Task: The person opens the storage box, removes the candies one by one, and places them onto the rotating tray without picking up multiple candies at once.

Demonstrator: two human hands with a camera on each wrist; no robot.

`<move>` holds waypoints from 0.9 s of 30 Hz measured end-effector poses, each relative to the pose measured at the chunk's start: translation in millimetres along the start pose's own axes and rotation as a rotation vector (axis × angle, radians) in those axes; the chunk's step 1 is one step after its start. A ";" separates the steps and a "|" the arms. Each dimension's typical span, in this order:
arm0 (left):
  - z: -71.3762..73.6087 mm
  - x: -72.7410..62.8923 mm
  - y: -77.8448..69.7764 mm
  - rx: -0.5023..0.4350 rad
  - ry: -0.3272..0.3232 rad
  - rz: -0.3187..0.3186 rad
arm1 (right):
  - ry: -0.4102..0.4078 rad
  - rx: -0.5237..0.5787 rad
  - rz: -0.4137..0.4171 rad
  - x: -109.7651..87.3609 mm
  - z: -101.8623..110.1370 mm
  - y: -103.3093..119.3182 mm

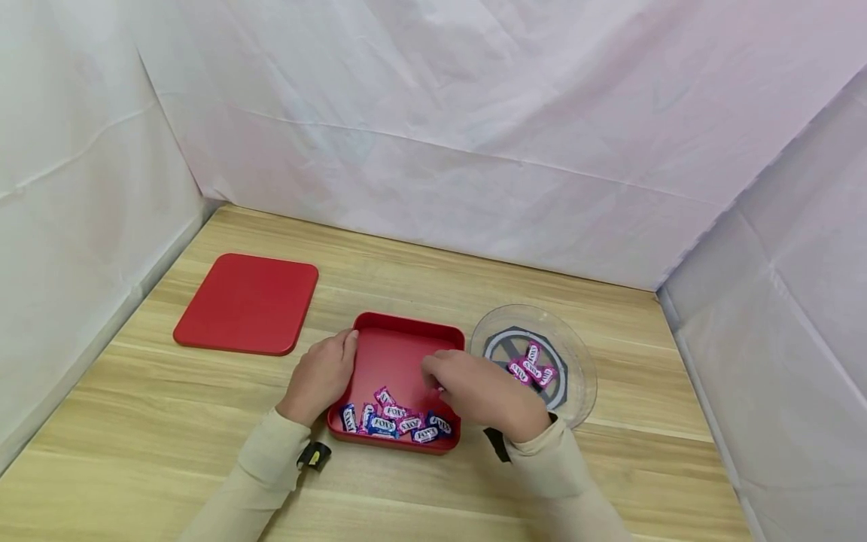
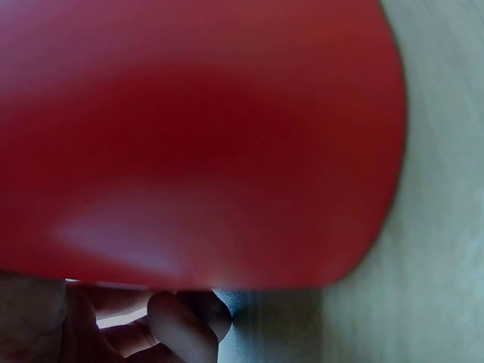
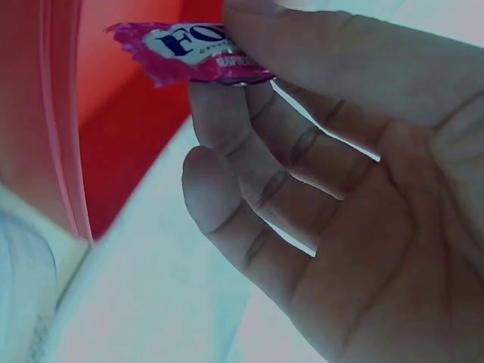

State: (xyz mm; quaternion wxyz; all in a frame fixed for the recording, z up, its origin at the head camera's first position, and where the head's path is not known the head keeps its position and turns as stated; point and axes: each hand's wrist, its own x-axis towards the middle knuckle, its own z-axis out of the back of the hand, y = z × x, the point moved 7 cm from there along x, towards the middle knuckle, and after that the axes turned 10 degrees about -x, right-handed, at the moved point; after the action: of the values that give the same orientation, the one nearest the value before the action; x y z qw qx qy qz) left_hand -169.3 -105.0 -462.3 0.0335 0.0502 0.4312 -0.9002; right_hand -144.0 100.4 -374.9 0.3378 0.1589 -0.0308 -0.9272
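Note:
A shallow red tin box (image 1: 389, 357) sits on the table, with pink (image 1: 395, 412) and blue wrapped candies (image 1: 383, 426) gathered along its near side. My left hand (image 1: 323, 376) grips the box's left wall, thumb at the rim. The left wrist view is mostly filled by the red wall, with some fingers (image 2: 181, 327) below it. Over the box's right side, my right hand (image 1: 484, 388) pinches a pink wrapped candy (image 3: 189, 57) between thumb and fingers. That candy is largely hidden in the head view; the right wrist view shows the other fingers loosely bent.
A clear round bowl (image 1: 584, 376) stands right of the box, with several pink candies (image 1: 531, 369) in it. A flat red square lid (image 1: 247, 305) lies on the table to the left. White cloth walls (image 1: 433, 150) stand behind and at both sides of the wooden table (image 1: 650, 421).

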 end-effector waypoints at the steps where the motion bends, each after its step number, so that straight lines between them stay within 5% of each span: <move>1: 0.2 -0.1 -0.1 0.000 0.000 -0.001 | -0.009 0.004 -0.006 -2.0 3.2 -2.9; 14: 0.3 -1.0 -0.3 -0.004 0.005 0.010 | -0.174 0.020 -0.047 -29.2 36.6 -56.5; 27: 1.0 -2.2 0.5 -0.005 0.003 0.015 | -0.100 0.062 -0.138 -17.5 19.1 -124.6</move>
State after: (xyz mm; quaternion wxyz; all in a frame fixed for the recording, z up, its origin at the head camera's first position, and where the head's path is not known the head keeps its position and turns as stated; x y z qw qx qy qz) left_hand -167.1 -106.0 -461.8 0.0397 0.0549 0.4330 -0.8988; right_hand -214.3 206.5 -372.5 0.2662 0.1244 -0.0655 -0.9536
